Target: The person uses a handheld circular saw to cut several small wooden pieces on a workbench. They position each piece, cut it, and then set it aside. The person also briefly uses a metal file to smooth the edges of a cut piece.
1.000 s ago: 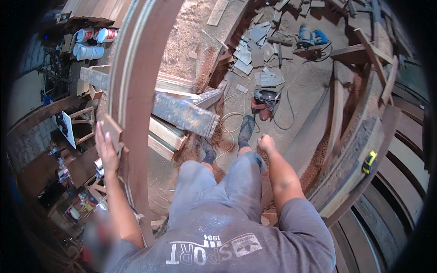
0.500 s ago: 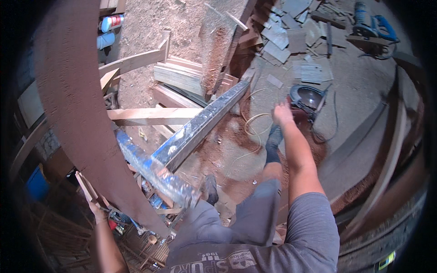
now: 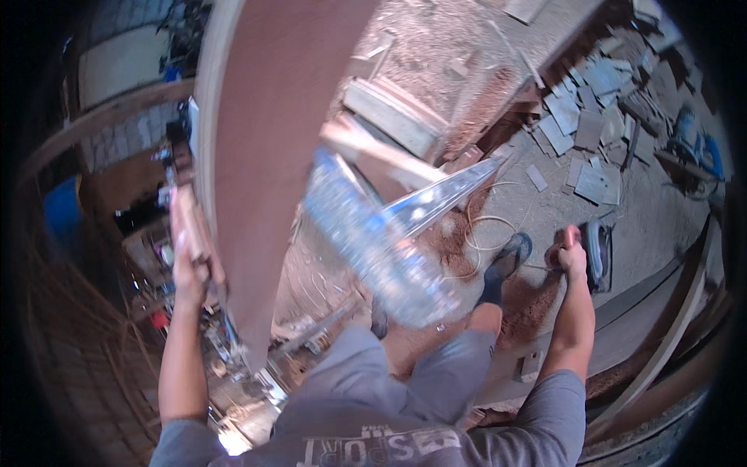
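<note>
My left hand (image 3: 189, 272) is closed around short strips of wood (image 3: 189, 226), beside the left edge of a long, wide brown board (image 3: 280, 117). Off to the right, my right hand (image 3: 574, 259) grips the reddish handle of a circular saw (image 3: 597, 253). The saw's grey guard faces away from me, and I cannot tell whether its base touches the floor. Under the board's right side, a blue, paint-spattered beam (image 3: 366, 233) is smeared by motion.
Wood offcuts (image 3: 599, 86) litter the floor at the far right, near a blue power tool (image 3: 696, 144). A thin yellowish cord (image 3: 471, 233) loops by my foot. Stacked planks (image 3: 397, 113) lie beyond the beam. Sawdust covers much of the ground, and a curved wooden piece (image 3: 677, 311) stands at right.
The view has swung left, so the scene sits further right. My right hand has closed on the saw's handle and the saw has turned. More of my left arm shows, still with the strips.
</note>
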Available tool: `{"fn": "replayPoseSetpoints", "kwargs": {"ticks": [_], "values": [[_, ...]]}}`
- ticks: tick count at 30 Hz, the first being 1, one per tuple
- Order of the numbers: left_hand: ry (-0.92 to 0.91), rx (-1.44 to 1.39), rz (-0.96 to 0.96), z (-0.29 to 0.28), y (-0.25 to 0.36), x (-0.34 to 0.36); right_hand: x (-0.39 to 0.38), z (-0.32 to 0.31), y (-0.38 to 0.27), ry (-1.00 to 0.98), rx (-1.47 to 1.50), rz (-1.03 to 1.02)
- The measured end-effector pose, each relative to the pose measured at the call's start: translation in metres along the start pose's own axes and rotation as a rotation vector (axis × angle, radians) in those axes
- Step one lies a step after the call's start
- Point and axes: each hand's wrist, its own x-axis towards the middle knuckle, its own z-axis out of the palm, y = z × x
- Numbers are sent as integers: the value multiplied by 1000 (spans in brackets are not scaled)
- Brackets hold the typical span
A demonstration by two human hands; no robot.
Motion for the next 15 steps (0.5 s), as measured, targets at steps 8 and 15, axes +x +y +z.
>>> {"fn": "replayPoseSetpoints", "kwargs": {"ticks": [8,15], "values": [[61,347,378,42,97,30,-182,99,-30,752,559,263],[211,221,328,47,89,32,-309,50,-87,787,997,186]]}}
